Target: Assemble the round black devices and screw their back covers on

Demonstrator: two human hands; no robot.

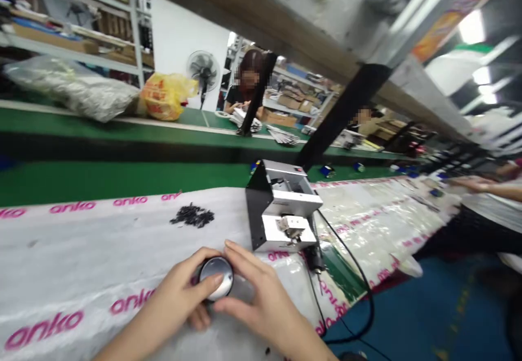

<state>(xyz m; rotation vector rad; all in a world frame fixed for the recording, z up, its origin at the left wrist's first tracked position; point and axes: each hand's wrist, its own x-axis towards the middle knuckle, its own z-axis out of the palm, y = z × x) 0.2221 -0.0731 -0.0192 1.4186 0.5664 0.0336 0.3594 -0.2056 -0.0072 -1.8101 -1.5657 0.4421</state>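
My left grip (175, 290) and right grip (265, 306) clasp a shiny round disc (216, 278) over the bench (101, 252); it looks light but slick-faced, so its edge seems safest to hold.

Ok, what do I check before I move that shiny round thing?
Left hand and right hand both on the round thing: ok.
Machine standing on the sheet: ok.
Black bits piled away from the hands: ok.
Co-worker's hand away from the machine: ok.
Cable plugged in at its far end: cannot tell.
Machine switched on: cannot tell.
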